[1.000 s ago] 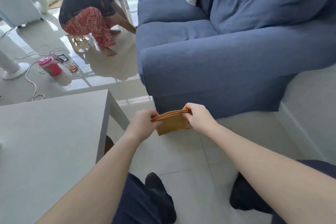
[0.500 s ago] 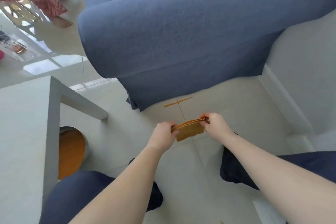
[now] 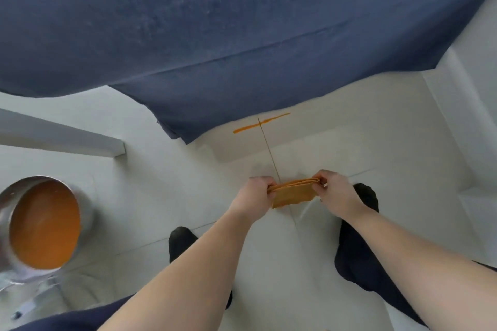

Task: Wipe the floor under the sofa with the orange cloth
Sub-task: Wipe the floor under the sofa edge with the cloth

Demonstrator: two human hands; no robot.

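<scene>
Feet in dark socks (image 3: 357, 239) on pale tiled floor (image 3: 349, 148). Metal pot (image 3: 40, 226) at left, holding orange liquid. Left hand (image 3: 252, 196) and right hand (image 3: 336, 193) — fingers of each pinched closed on opposite ends of folded orange cloth (image 3: 294, 193), held above floor. Beyond: orange streak (image 3: 258, 125) on tile, just before blue sofa (image 3: 215, 35) — its fabric skirt hanging to floor.

Soft daylight, slight motion blur, wide-angle bending at edges.
</scene>
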